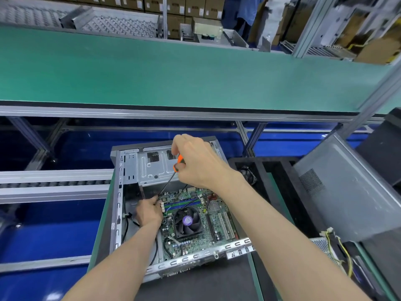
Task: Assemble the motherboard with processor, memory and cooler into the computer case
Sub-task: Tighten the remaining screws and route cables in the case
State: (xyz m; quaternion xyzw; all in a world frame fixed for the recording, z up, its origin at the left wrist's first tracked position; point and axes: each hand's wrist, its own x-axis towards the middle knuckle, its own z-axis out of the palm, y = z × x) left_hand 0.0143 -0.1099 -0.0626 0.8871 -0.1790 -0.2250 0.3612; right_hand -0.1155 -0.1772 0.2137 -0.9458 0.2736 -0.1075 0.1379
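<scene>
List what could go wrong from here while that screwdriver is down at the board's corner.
1. The right hand holds the orange-handled screwdriver at a slant; its tip could slip off and scratch the green motherboard.
2. The left hand rests right beside the tip, so a slip might jab a finger.
3. Thin black cables cross the blue memory slots near the shaft and may snag.

green motherboard (pixel 219 222) with blue memory slots (pixel 184 203), black cooler fan (pixel 187 221) with a purple sticker, orange-and-black screwdriver (pixel 178 165), silver case (pixel 118 205), green conveyor belt (pixel 173 74).
</scene>
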